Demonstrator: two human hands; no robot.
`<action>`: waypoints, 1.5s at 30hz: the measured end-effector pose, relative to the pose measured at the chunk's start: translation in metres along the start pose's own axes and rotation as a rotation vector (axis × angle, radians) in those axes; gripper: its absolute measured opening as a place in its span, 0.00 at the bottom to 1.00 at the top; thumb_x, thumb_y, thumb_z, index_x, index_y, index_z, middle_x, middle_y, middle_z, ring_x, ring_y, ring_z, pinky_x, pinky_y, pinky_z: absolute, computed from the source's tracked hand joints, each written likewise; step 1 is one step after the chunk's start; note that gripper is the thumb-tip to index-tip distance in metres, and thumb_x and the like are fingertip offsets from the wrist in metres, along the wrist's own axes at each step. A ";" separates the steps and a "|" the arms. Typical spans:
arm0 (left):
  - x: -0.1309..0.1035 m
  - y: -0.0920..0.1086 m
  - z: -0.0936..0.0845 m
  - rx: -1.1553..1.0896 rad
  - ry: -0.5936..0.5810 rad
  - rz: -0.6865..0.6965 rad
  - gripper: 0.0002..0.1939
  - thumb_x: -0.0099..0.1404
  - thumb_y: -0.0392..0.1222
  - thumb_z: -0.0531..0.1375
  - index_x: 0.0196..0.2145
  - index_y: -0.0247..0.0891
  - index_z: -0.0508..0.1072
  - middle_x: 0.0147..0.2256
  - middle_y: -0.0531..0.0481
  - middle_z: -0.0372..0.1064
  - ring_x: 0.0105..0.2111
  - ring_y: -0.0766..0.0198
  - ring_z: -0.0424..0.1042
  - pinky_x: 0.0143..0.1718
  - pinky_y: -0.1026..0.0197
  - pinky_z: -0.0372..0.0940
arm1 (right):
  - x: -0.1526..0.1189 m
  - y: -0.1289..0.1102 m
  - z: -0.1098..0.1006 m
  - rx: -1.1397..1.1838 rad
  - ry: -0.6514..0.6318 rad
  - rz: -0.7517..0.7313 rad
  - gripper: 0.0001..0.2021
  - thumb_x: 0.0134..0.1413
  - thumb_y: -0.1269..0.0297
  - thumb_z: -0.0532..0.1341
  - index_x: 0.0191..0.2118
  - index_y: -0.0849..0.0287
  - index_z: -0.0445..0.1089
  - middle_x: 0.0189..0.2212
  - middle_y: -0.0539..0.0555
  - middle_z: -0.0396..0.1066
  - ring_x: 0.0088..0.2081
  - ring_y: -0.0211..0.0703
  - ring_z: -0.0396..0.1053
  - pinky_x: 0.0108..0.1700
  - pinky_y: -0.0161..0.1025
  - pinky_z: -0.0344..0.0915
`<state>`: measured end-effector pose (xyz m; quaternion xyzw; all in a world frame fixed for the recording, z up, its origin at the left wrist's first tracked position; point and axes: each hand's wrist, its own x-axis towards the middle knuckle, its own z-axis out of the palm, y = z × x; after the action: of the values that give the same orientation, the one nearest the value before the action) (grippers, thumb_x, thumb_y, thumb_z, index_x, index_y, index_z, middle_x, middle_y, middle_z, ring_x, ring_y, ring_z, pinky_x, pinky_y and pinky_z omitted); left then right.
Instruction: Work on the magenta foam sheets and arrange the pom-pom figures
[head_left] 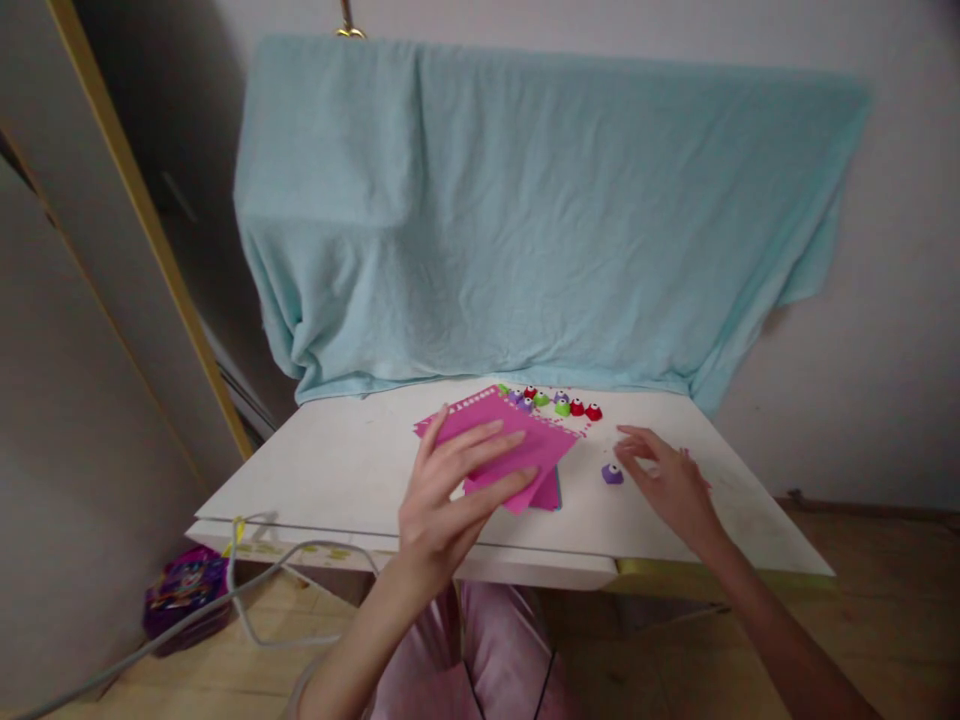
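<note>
My left hand lies palm down with its fingers spread over a bright pink paper sheet, which has a row of cut-out holes along its far edge. Beneath the sheet, the corner of another pink sheet with a bluish edge sticks out. My right hand hovers over the table's right side, fingers bent and apart, with nothing visible in them. Just left of it sits a small purple paper piece with an eye on it. Similar red pieces, green pieces and purple pieces stand behind the pink sheet.
The white table backs onto a light blue cloth. Small pink scraps lie near the pieces, and something pink is partly behind my right hand. A grey cable loops at the front left. A purple box stands on the floor.
</note>
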<state>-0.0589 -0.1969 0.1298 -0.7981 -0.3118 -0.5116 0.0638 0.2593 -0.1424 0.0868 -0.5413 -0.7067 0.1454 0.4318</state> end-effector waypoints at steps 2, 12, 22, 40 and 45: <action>-0.015 -0.004 0.011 0.014 -0.168 0.068 0.16 0.71 0.38 0.51 0.52 0.49 0.72 0.56 0.49 0.66 0.60 0.61 0.60 0.66 0.42 0.40 | -0.005 -0.018 0.023 0.398 -0.240 0.320 0.27 0.58 0.42 0.53 0.51 0.59 0.68 0.39 0.62 0.76 0.37 0.50 0.76 0.40 0.45 0.70; -0.064 -0.016 0.028 -0.029 -0.511 0.086 0.12 0.68 0.41 0.56 0.46 0.49 0.76 0.60 0.48 0.61 0.65 0.54 0.49 0.64 0.37 0.44 | -0.026 -0.035 0.075 0.873 -0.371 0.441 0.35 0.50 0.58 0.66 0.63 0.53 0.55 0.41 0.56 0.76 0.38 0.48 0.75 0.43 0.45 0.71; -0.057 -0.052 0.038 0.437 -0.315 -0.125 0.19 0.66 0.34 0.57 0.54 0.44 0.69 0.62 0.43 0.56 0.64 0.50 0.53 0.63 0.37 0.50 | -0.025 -0.046 0.087 0.489 -0.039 0.157 0.32 0.59 0.59 0.57 0.67 0.55 0.48 0.43 0.57 0.74 0.30 0.40 0.73 0.36 0.38 0.72; -0.059 -0.053 0.071 -0.099 -0.355 -0.369 0.18 0.70 0.34 0.48 0.54 0.42 0.69 0.56 0.45 0.66 0.54 0.60 0.69 0.56 0.54 0.65 | -0.028 -0.031 0.089 0.091 0.000 -0.042 0.29 0.61 0.70 0.52 0.66 0.50 0.51 0.64 0.57 0.54 0.62 0.53 0.58 0.62 0.55 0.56; -0.055 -0.067 0.061 -0.293 -0.296 -0.539 0.16 0.71 0.38 0.48 0.49 0.39 0.73 0.52 0.44 0.70 0.53 0.59 0.69 0.56 0.52 0.64 | -0.015 -0.018 0.086 -0.130 -0.002 -0.274 0.29 0.56 0.74 0.54 0.62 0.46 0.59 0.68 0.52 0.42 0.67 0.55 0.44 0.65 0.57 0.50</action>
<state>-0.0642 -0.1416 0.0397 -0.7533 -0.4407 -0.4279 -0.2350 0.1823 -0.1397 0.0415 -0.4666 -0.7821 0.0397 0.4112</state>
